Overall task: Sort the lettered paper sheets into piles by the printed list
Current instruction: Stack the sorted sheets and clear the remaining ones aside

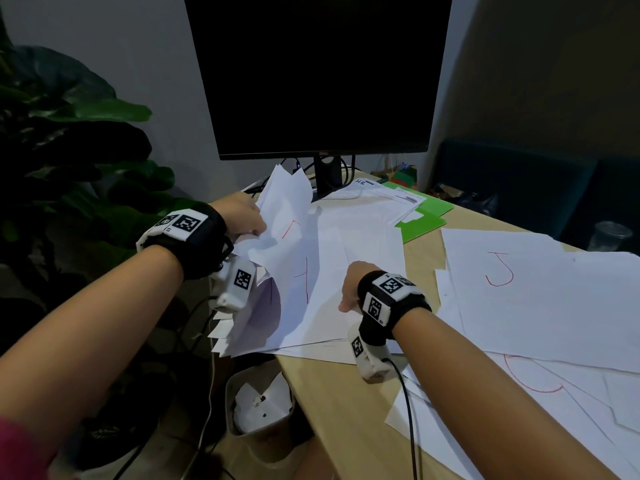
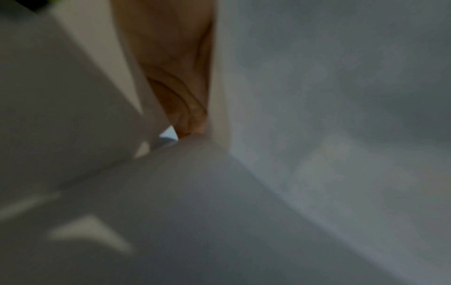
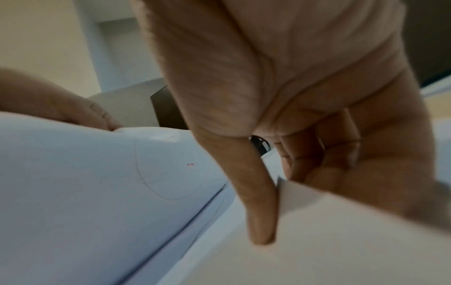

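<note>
Fanning a thick sheaf of lettered sheets [image 1: 277, 258] off the left edge of the bench [image 1: 349, 403], the left hand [image 1: 242, 216] has its fingers curled over the sheaf's upper edge, lifting and curling the top pages; my reading is that this exposes the red letters underneath so the next sheet can be chosen. Red strokes show on two of the raised pages, though which letters they are I cannot tell. The right hand [image 1: 351, 289] is over the flat sheets at the bench's middle; the right wrist view shows its thumb and curled fingers pinching the corner of a single white sheet [image 3: 329, 221], probably to draw it away toward a pile. The left wrist view is blurred, showing only paper pressed close around the fingers [image 2: 187, 108].

At the right edge lies a pile topped by a sheet marked J [image 1: 540, 282], and nearer the front right corner another pile [image 1: 533, 375] bears a curved red letter, partly covered. A printed page [image 1: 398, 199], likely the list, rests on green folders [image 1: 426, 220] toward the back. The bench is pale wood; a dark monitor [image 1: 318, 74] stands at its back edge against a grey wall, a leafy plant [image 1: 69, 150] fills the dim left side, and a waste bin [image 1: 259, 403] with crumpled paper sits on the floor below the front left corner
</note>
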The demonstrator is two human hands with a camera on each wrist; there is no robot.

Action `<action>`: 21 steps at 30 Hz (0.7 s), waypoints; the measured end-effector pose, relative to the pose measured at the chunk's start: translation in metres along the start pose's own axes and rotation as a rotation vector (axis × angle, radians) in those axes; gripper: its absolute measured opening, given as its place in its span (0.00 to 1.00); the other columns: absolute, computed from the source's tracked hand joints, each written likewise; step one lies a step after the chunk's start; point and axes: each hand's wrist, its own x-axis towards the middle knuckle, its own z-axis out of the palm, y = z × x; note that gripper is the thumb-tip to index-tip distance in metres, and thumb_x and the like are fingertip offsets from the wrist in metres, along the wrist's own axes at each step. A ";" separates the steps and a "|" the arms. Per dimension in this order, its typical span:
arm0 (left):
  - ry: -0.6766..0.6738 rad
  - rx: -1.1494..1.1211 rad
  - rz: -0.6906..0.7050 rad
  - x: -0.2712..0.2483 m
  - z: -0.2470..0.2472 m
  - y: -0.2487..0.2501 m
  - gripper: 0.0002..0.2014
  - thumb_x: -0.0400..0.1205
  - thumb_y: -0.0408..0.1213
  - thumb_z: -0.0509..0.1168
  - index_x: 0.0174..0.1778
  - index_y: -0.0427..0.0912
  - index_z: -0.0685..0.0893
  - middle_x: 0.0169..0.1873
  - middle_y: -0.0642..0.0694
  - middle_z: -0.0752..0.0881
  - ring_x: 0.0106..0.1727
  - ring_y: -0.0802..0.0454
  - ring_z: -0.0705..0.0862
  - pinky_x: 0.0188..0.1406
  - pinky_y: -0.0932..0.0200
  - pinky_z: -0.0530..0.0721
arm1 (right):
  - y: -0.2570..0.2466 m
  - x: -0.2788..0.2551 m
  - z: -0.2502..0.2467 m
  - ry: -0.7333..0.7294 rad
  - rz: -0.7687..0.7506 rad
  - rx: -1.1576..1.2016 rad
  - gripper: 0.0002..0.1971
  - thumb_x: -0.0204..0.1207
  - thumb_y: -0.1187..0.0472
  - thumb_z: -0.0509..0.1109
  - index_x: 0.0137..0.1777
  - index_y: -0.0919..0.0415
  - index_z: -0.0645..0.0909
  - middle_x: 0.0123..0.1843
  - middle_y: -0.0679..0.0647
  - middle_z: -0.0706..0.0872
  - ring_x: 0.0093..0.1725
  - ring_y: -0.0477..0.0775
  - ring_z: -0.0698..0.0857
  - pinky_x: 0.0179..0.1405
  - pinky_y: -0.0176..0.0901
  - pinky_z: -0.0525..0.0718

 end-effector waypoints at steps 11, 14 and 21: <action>0.028 0.003 0.078 0.001 0.015 0.009 0.07 0.73 0.31 0.66 0.31 0.40 0.75 0.34 0.43 0.76 0.35 0.47 0.73 0.31 0.60 0.67 | 0.029 -0.001 -0.018 0.133 0.014 0.505 0.09 0.77 0.71 0.58 0.36 0.63 0.70 0.35 0.57 0.75 0.46 0.63 0.84 0.35 0.49 0.85; 0.003 -0.007 0.124 0.004 0.027 0.017 0.19 0.76 0.28 0.65 0.63 0.44 0.78 0.59 0.41 0.81 0.51 0.41 0.82 0.44 0.55 0.78 | 0.023 -0.007 -0.015 0.106 -0.138 0.689 0.10 0.79 0.66 0.60 0.57 0.56 0.73 0.43 0.55 0.77 0.35 0.56 0.83 0.32 0.52 0.89; -0.037 -0.074 0.144 0.000 0.054 0.038 0.16 0.83 0.29 0.56 0.63 0.38 0.83 0.62 0.39 0.84 0.52 0.44 0.82 0.45 0.57 0.79 | -0.002 -0.031 -0.010 -0.138 -0.311 0.823 0.25 0.86 0.41 0.49 0.74 0.52 0.74 0.70 0.49 0.75 0.62 0.59 0.80 0.47 0.51 0.86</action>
